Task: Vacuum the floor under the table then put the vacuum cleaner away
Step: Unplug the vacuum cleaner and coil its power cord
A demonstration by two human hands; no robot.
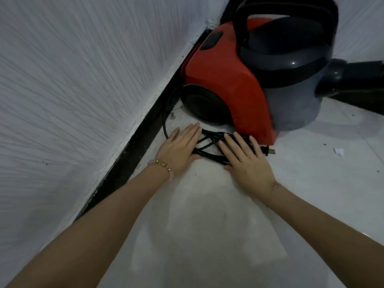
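Note:
A red and dark grey canister vacuum cleaner [255,80] stands on the pale floor in the corner, close to the white wall. Its black hose [353,77] leads off to the right. A bundle of black power cord [209,145] lies coiled on the floor in front of it, the plug [269,151] poking out to the right. My left hand [178,149], with a bead bracelet at the wrist, rests flat on the bundle's left end. My right hand [247,163] lies flat over its right end, fingers spread.
A textured white wall [72,90] with a black skirting board [133,154] runs along the left. A scrap of white paper [338,151] and small specks lie on the floor at right. Bare floor [207,225] stretches toward me.

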